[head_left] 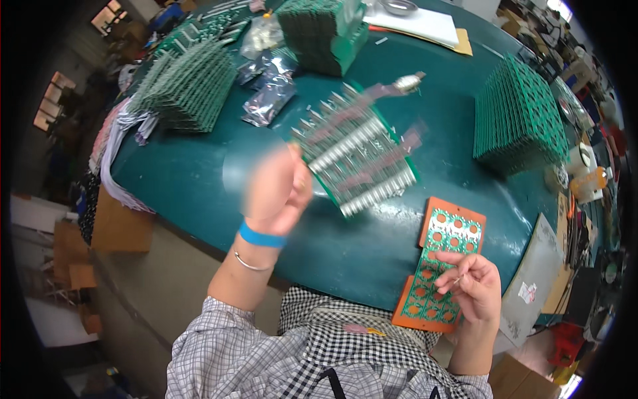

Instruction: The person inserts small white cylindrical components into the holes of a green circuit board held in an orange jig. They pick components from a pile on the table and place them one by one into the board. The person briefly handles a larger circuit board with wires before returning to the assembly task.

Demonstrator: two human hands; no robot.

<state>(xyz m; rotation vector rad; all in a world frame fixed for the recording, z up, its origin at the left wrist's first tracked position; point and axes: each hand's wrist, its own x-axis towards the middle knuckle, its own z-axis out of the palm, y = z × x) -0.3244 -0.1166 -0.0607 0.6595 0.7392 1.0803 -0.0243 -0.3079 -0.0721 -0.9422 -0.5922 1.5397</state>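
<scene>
My left hand, smeared by motion, is at the left edge of a green board carrying rows of silvery cylindrical parts and strips of pinkish tape. Its fingers curl inward; what they hold, if anything, is hidden. To the right, my right hand pinches a small thin pale piece between thumb and finger, too small to name. Below those fingertips lies a green circuit board panel with round orange openings, set on an orange fixture. My right hand covers part of the panel's right side.
Stacks of green boards stand at the far left, back middle and right. Crumpled silver bags lie between the first two. A grey sheet is at the right edge, near an orange bottle.
</scene>
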